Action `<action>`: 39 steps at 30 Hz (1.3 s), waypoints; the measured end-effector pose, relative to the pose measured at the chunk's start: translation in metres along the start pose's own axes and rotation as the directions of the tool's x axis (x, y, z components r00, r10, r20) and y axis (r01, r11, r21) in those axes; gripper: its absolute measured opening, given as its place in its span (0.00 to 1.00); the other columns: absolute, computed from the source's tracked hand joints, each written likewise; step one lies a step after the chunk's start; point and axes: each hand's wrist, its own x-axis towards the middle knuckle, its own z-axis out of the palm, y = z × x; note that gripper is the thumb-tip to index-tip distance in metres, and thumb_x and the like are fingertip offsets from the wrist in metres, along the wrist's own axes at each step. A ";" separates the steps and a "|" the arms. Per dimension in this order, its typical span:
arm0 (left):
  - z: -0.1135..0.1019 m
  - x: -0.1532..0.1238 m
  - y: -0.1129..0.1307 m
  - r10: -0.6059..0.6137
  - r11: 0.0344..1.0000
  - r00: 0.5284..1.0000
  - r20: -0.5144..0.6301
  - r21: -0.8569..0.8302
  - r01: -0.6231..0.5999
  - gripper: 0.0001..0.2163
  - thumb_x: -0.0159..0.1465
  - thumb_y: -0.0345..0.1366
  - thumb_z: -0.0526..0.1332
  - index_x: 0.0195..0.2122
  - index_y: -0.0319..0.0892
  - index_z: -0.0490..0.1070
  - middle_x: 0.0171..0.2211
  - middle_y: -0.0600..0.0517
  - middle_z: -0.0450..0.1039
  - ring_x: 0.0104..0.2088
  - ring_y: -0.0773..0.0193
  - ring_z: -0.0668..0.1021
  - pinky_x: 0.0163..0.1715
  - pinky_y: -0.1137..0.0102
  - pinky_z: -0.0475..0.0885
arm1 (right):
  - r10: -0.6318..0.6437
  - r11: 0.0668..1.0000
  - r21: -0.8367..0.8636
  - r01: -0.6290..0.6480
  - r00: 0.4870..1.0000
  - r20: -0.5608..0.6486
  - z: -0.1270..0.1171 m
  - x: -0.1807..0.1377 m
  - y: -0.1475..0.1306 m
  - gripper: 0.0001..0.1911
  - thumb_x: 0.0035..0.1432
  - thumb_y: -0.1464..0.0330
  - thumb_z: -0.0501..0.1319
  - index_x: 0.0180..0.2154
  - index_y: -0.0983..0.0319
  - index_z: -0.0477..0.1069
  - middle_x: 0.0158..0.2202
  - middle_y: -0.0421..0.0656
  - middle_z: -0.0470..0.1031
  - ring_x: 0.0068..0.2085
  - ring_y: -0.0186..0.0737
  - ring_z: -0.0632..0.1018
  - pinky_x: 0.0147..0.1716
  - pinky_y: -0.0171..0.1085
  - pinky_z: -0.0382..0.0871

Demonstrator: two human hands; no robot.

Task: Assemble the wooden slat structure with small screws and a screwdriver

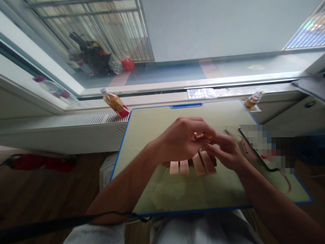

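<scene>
The blue-edged tabletop (pixel 149 130) carries the work. Over its middle, the left hand (pixel 184 139) has its fingers curled round something small, while the right hand (pixel 230 152) brings thumb and fingers narrowly together beside it; whether those grip anything, I cannot tell. A tablet (pixel 254 135) lies near the right edge. Beyond the far left corner stands a bottle (pixel 115 103), amber and red; past the far right corner, a second bottle (pixel 254 100) shows amber low down. Wooden strips (pixel 184 167) sit side by side below the hands, seemingly arranged, though any joining is hidden. The small yellow piece (pixel 208 136) is not yet set down, so work looks unfinished.
</scene>
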 end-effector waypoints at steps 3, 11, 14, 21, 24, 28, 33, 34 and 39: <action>-0.001 0.000 0.002 0.031 0.999 0.999 0.017 0.037 -0.032 0.11 0.65 0.22 0.65 0.43 0.41 0.84 0.42 0.48 0.85 0.44 0.62 0.84 0.45 0.67 0.80 | -0.007 0.999 -0.043 0.006 1.000 -0.029 0.002 -0.001 0.004 0.08 0.70 0.61 0.71 0.40 0.59 0.84 0.30 0.42 0.79 0.28 0.38 0.75 0.26 0.37 0.69; -0.003 0.000 0.011 -0.030 0.917 0.993 -0.118 0.392 0.075 0.13 0.65 0.46 0.76 0.36 0.42 0.78 0.35 0.52 0.80 0.37 0.62 0.78 0.39 0.66 0.71 | -0.044 0.995 -0.092 0.034 0.993 -0.107 0.012 0.002 0.008 0.07 0.64 0.64 0.74 0.39 0.58 0.80 0.32 0.39 0.78 0.29 0.35 0.73 0.27 0.34 0.68; -0.003 0.000 0.014 -0.071 0.837 0.991 -0.115 0.534 0.121 0.18 0.69 0.49 0.70 0.29 0.42 0.73 0.28 0.54 0.74 0.29 0.65 0.71 0.31 0.66 0.60 | -0.030 0.993 -0.118 0.016 0.993 -0.113 0.014 0.003 0.007 0.06 0.64 0.67 0.74 0.39 0.58 0.79 0.30 0.36 0.75 0.28 0.32 0.70 0.26 0.33 0.66; -0.004 -0.002 0.017 -0.053 0.778 0.999 0.002 0.627 0.040 0.16 0.75 0.44 0.63 0.31 0.41 0.72 0.30 0.52 0.76 0.31 0.64 0.72 0.33 0.65 0.61 | -0.048 0.990 -0.138 0.036 0.995 -0.089 0.012 0.004 0.008 0.06 0.65 0.67 0.74 0.42 0.58 0.80 0.32 0.38 0.74 0.28 0.33 0.69 0.26 0.34 0.66; -0.007 -0.003 0.017 -0.068 0.763 0.997 0.029 0.646 0.033 0.13 0.75 0.43 0.63 0.34 0.41 0.74 0.33 0.51 0.78 0.33 0.62 0.74 0.35 0.65 0.63 | -0.044 0.996 -0.075 0.039 0.997 -0.067 0.009 0.004 0.002 0.10 0.64 0.64 0.75 0.47 0.57 0.83 0.37 0.41 0.79 0.29 0.34 0.72 0.26 0.35 0.69; -0.011 -0.003 0.019 -0.075 0.794 0.996 0.056 0.607 0.026 0.11 0.74 0.41 0.63 0.36 0.41 0.75 0.36 0.49 0.80 0.34 0.61 0.75 0.37 0.64 0.66 | 0.041 0.995 0.093 -0.033 0.996 -0.082 0.004 0.002 -0.001 0.15 0.68 0.61 0.73 0.54 0.55 0.84 0.44 0.46 0.83 0.29 0.36 0.76 0.25 0.37 0.71; -0.014 -0.004 0.020 -0.082 0.838 0.992 0.094 0.545 0.017 0.06 0.73 0.35 0.63 0.41 0.40 0.79 0.39 0.48 0.81 0.36 0.62 0.77 0.39 0.66 0.71 | 0.131 0.968 0.218 -0.124 0.991 -0.019 0.002 -0.001 0.003 0.17 0.69 0.60 0.72 0.56 0.58 0.83 0.35 0.42 0.82 0.24 0.34 0.73 0.21 0.35 0.68; -0.014 -0.004 0.020 -0.076 0.849 0.992 0.105 0.529 0.009 0.06 0.73 0.34 0.63 0.43 0.40 0.80 0.40 0.48 0.82 0.37 0.62 0.78 0.41 0.65 0.72 | 0.129 0.971 0.207 -0.121 0.991 -0.025 0.002 -0.001 0.003 0.17 0.69 0.60 0.72 0.55 0.59 0.84 0.34 0.42 0.82 0.24 0.34 0.74 0.21 0.35 0.68; -0.016 -0.004 0.018 -0.045 0.892 0.985 0.167 0.451 -0.036 0.10 0.74 0.30 0.60 0.47 0.41 0.82 0.44 0.47 0.83 0.44 0.59 0.81 0.49 0.64 0.76 | 0.067 0.995 0.073 -0.064 0.997 -0.042 0.004 0.001 -0.002 0.13 0.68 0.58 0.72 0.47 0.60 0.86 0.35 0.45 0.83 0.28 0.38 0.76 0.24 0.37 0.70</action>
